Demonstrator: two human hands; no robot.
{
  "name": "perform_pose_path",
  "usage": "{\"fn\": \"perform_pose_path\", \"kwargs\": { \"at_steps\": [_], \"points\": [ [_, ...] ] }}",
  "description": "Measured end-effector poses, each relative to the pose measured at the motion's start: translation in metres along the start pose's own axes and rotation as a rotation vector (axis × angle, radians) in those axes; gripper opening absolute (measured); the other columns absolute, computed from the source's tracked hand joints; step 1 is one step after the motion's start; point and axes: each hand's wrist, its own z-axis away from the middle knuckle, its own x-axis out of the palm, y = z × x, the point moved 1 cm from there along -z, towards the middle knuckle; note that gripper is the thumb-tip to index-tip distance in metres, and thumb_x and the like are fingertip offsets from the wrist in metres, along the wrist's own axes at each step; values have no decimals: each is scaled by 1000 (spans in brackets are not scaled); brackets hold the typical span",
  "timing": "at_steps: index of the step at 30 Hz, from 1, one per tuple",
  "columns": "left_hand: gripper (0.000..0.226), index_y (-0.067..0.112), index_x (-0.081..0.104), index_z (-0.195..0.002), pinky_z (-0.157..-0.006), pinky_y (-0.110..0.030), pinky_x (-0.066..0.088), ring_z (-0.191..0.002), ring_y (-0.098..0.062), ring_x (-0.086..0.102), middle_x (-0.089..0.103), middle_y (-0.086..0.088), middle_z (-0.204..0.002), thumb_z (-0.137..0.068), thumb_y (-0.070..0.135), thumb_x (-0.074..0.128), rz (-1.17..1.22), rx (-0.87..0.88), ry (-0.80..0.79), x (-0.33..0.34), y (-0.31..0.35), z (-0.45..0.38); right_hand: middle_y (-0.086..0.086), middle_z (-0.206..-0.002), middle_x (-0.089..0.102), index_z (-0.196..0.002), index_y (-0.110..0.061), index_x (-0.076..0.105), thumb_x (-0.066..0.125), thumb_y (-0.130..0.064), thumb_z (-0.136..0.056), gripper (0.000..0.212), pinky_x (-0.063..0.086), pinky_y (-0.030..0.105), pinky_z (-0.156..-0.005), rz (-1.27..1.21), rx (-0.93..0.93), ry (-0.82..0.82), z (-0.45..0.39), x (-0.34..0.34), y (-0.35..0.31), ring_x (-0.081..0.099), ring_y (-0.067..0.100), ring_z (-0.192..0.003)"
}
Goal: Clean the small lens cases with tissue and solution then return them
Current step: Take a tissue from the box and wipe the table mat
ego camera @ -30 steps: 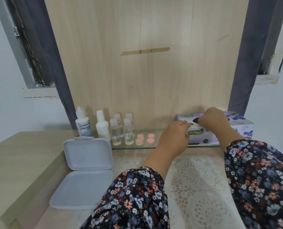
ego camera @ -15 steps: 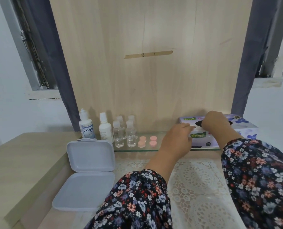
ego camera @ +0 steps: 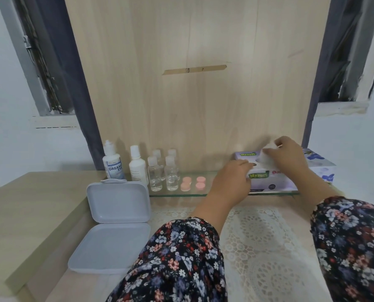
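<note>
While the tissue comes free, these are the points that matter:

Tissue (ego camera: 266, 156): soft, feather-light and easily torn, I judge; it stands up out of the slot of the tissue box (ego camera: 290, 177), pinched at its top, which is the right place to hold it.

Right hand (ego camera: 287, 159): fingers curled round the white tissue above the box top, gripping it.

Left hand (ego camera: 233, 182): fingers bent against the near left face of the box, apparently steadying it; a light box would likely lift with the sheet otherwise.

Lens cases (ego camera: 192, 183): four small pink round pieces near the middle of the glass shelf (ego camera: 181, 194), toward its front edge, untouched. They look like stiff, smooth plastic, light and probably slippery once wet; a pinch across the rim should serve best.

Solution: a labelled bottle (ego camera: 114, 165) and a plain white bottle (ego camera: 138, 168) stand at the shelf's left end, four clear small bottles (ego camera: 163, 174) just beside them.

Grey case (ego camera: 114, 223): open, hinged, lying off the shelf's left front corner on the lower surface.

Surface: a lace mat (ego camera: 264, 247) covers the table before the shelf.

Room: a pale wooden panel (ego camera: 199, 83) rises behind the shelf, dark curtains and window frames on either side, white walls beyond.
</note>
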Motion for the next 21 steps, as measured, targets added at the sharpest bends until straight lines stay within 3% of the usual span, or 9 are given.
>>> {"fn": "perform_pose_path", "kwargs": {
  "at_steps": [3, 5, 6, 8, 11, 14, 17, 19, 21],
  "points": [
    [44, 6, 51, -136, -104, -36, 34, -131, -26, 39, 47, -12, -142, -92, 5, 49, -6, -8, -17, -2, 1, 0, 1, -69, 41, -67, -13, 39, 50, -31, -97, 36, 30, 30, -55, -292, 21, 109, 3, -10, -3, 40, 23, -75],
    [45, 6, 49, -137, -105, -38, 36, -131, -26, 39, 47, -11, -142, -92, 4, 49, 2, -3, -27, -2, 0, 0, 0, -72, 47, -75, -11, 48, 44, -39, -99, 37, 39, 27, -60, -556, 61, 177, 8, -18, -9, 44, 18, -71],
    [46, 7, 49, -138, -106, -39, 36, -131, -26, 38, 46, -11, -144, -92, 3, 49, -2, 0, -33, -1, 0, 1, -2, -74, 50, -80, -11, 51, 43, -41, -100, 36, 41, 18, -61, -640, 70, 203, 11, -22, -12, 46, 12, -70],
    [46, 8, 45, -140, -108, -39, 34, -135, -25, 34, 40, -9, -148, -94, 6, 47, -20, -12, -75, 0, 0, 0, -6, -75, 50, -80, -13, 52, 44, -41, -100, 35, 37, 5, -52, -701, 49, 236, 19, -28, -22, 45, 3, -67],
    [37, 4, 45, -134, -106, -41, 34, -133, -30, 35, 39, -12, -146, -99, 13, 40, 7, -12, -145, 0, -5, -3, -6, -77, 53, -84, -12, 54, 49, -38, -98, 29, 39, 5, -53, -723, -27, 242, 33, -31, -32, 48, 0, -67],
    [34, 8, 49, -128, -102, -37, 40, -121, -21, 46, 50, -6, -133, -102, 23, 32, 240, -38, 22, -9, -4, 8, -1, -75, 51, -77, -15, 53, 55, -38, -96, 29, 41, 22, -62, -675, -101, 223, 54, -28, -31, 47, 10, -69],
    [28, 22, 60, -107, -83, -20, 42, -91, -6, 53, 60, 10, -101, -104, 33, 35, 590, -234, 248, -30, 5, 38, 0, -87, 61, -92, -15, 63, 58, -38, -94, 23, 44, 31, -73, -622, -91, 185, 81, -13, -24, 55, 14, -82],
    [27, 24, 62, -101, -81, -23, 46, -88, -8, 60, 65, 9, -94, -101, 40, 40, 802, -359, 254, -35, 1, 55, 0, -79, 57, -84, -14, 60, 59, -35, -94, 23, 41, 29, -68, -609, -56, 144, 105, 1, -18, 51, 13, -75],
    [21, 20, 67, -102, -77, -23, 49, -86, -11, 64, 69, 4, -94, -98, 33, 52, 935, -417, 173, -33, -6, 73, 2, -68, 46, -71, -7, 50, 58, -31, -95, 35, 34, 23, -57, -610, -2, 96, 132, 18, -11, 42, 10, -63]
  ]
}}
